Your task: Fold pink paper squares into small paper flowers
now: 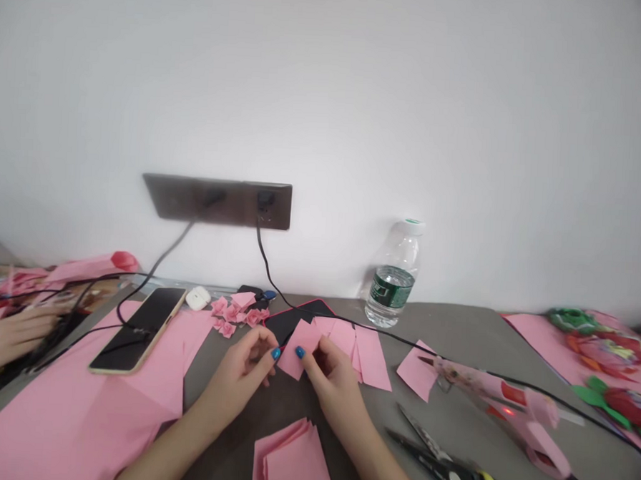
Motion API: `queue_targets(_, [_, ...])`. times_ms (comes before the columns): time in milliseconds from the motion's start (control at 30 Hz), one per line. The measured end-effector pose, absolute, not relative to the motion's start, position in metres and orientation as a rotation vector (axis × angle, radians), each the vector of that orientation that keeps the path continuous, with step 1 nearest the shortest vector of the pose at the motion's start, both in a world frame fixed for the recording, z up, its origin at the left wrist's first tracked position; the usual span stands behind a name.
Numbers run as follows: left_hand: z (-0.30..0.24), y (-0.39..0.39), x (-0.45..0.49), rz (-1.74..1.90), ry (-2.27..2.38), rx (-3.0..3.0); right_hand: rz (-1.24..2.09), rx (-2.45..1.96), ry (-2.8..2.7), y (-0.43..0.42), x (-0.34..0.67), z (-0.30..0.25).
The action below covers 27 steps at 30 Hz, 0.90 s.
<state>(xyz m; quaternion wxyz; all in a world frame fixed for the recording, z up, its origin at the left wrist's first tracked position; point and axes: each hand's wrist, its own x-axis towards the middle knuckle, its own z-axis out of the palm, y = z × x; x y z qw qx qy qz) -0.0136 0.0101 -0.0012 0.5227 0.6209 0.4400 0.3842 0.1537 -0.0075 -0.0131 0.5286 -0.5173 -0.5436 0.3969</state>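
You've got a small square of pink craft paper pinched between your left hand and right hand, both pressing its edges, likely to keep it steady.

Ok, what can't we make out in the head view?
Head view:
the pink paper square: underside and any folds hidden by the left hand and right hand
the pink paper stack: near end cut off by the bottom edge
the scissors: handles cut off by the bottom edge
the water bottle label: text too small
the dark object: partly hidden by the pink paper flowers
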Motion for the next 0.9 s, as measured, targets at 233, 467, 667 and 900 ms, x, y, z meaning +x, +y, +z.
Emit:
queue_targets(233, [0.0018,0.0063,-0.0132,0.861,1.047,1.587,1.056,-1.211,-1.364,-0.0102,0.1521,-0.0133])
queue_targets(467, [0.0072,0.0056,-0.0121,0.86,1.033,1.629,1.045,-1.207,-1.356,-0.0098,0.1532,-0.0153])
queue_targets(667, [0.0072,0.0045,-0.0116,0.84,1.036,1.65,1.095,-1.189,-1.335,-0.0105,0.1519,-0.0129])
queue_targets(900, [0.0087,0.0072,-0.0121,0.866,1.014,1.582,1.125,-1.158,-1.368,-0.011,0.1509,-0.0097])
